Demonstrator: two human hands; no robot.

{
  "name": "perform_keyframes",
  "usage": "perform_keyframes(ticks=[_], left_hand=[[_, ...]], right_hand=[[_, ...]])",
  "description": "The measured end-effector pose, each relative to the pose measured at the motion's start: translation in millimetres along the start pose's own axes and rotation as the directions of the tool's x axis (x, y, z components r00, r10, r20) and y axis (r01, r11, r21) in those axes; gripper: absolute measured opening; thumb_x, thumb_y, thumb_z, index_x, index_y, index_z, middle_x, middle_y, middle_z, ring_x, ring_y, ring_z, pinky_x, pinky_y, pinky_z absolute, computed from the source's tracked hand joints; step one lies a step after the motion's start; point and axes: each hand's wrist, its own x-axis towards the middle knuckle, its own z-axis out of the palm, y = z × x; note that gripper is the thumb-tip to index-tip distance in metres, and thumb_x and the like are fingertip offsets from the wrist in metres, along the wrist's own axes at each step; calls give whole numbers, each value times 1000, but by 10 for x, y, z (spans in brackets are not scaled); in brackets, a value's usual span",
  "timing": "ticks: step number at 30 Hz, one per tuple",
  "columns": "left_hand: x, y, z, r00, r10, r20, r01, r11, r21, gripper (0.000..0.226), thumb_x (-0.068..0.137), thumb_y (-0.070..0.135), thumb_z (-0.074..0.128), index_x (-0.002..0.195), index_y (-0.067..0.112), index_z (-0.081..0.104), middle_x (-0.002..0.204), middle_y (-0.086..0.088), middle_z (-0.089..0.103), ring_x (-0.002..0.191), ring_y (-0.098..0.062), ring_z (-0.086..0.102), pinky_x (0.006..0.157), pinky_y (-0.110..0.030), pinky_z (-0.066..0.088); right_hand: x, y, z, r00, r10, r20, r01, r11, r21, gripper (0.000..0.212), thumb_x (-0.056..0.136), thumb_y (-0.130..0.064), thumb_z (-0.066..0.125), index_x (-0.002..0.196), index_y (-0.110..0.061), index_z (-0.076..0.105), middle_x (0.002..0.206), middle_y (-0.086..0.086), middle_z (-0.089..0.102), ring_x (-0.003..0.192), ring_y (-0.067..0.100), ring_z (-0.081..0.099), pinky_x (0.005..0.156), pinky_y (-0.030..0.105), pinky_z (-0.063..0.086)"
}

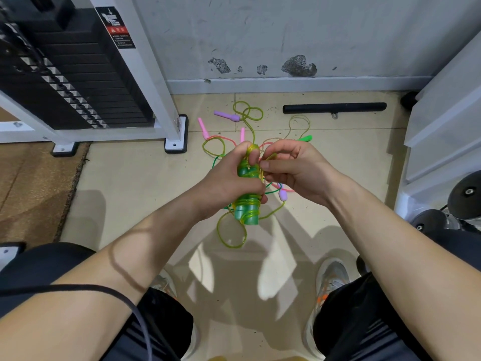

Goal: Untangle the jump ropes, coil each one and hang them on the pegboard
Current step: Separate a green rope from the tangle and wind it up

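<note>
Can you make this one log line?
left hand: grips green handles | right hand: pinches yellow cord | purple handle: on floor

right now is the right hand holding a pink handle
No, the right hand pinches yellow-green cord beside the green handles; the pink handle lies on the floor.

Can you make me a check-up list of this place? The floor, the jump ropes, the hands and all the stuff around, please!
Surface: beige tiled floor, brown mat at left.
Job's things: green handle bundle wound with yellow-green rope, held up; pink handles, purple handle and more ropes tangled on the floor. No pegboard seen.
Clutter: black bar by the wall.
Hands: left hand grips the bundle; right hand pinches the rope near its top.
Cables: black cord over the left forearm.
Surroundings: weight stack, dumbbells, scuffed wall.
</note>
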Motion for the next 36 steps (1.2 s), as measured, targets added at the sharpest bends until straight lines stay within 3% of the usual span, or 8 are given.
perform_keyframes(ticks=[6, 12, 14, 17, 19, 25, 29, 36], left_hand=[[23, -63, 81, 993, 32, -118, -36, 999, -37, 36, 64, -1, 60, 84, 17, 35, 70, 1, 53, 56, -31, 60, 59, -39, 55], [31, -110, 208, 976, 45, -214, -63, 995, -75, 26, 70, 5, 58, 80, 17, 36, 70, 1, 52, 60, -27, 54, 51, -33, 53], [38, -94, 237, 975, 1, -224, -43, 982, -182, 19, 78, 17, 59, 78, 16, 40, 82, -2, 56, 63, -25, 55, 51, -36, 54], [70, -94, 281, 956, -80, -282, 0, 962, -273, 34, 102, 34, 47, 75, 14, 40, 83, -6, 56, 54, -25, 54, 50, -37, 53], [93, -118, 291, 937, -74, -342, -5, 974, -226, 39, 109, 31, 35, 74, 14, 40, 75, -3, 52, 49, -22, 51, 47, -35, 52], [116, -147, 290, 906, 14, -423, -61, 993, -98, 36, 106, 18, 35, 71, 14, 42, 78, -12, 46, 56, -23, 45, 46, -30, 46], [127, -139, 289, 915, 41, -400, -74, 995, -66, 35, 102, 26, 40, 67, 21, 45, 71, -4, 45, 62, -25, 41, 53, -39, 46], [56, -39, 287, 948, -39, -314, 18, 997, -69, 34, 108, 29, 36, 78, 16, 44, 68, 9, 47, 56, -20, 49, 47, -32, 51]], right_hand=[[-17, 7, 40, 999, -19, -34, 19, 1000, 7, 16, 83, 8, 69, 91, -6, 69, 89, 12, 64, 67, 18, 63, 67, 23, 56], [-54, 73, 133, 975, -21, -221, 41, 996, 84, 44, 83, 10, 70, 123, -5, 61, 105, 19, 70, 85, 25, 67, 82, 32, 57], [-64, 100, 174, 965, -36, -259, 67, 992, 110, 47, 83, 11, 69, 125, -8, 59, 103, 11, 74, 85, 24, 68, 83, 34, 57], [-74, 127, 229, 961, -47, -274, 75, 993, 95, 48, 86, 10, 67, 129, -9, 58, 107, 8, 75, 88, 21, 71, 73, 29, 56], [-73, 144, 242, 961, -49, -271, 72, 994, 76, 44, 88, 10, 66, 126, -11, 61, 98, 6, 75, 85, 20, 70, 72, 30, 55], [-85, 146, 245, 953, -102, -284, 126, 990, 68, 33, 87, 12, 66, 111, -12, 66, 87, 4, 75, 80, 21, 70, 79, 39, 60], [-83, 45, 185, 944, -111, -312, 120, 993, 8, 26, 82, 8, 73, 101, -9, 67, 81, 4, 72, 67, 18, 69, 62, 28, 58], [-64, -174, 0, 961, -39, -272, -34, 965, -262, 17, 80, -5, 79, 82, -17, 68, 80, 5, 70, 59, 12, 59, 46, 21, 42]])
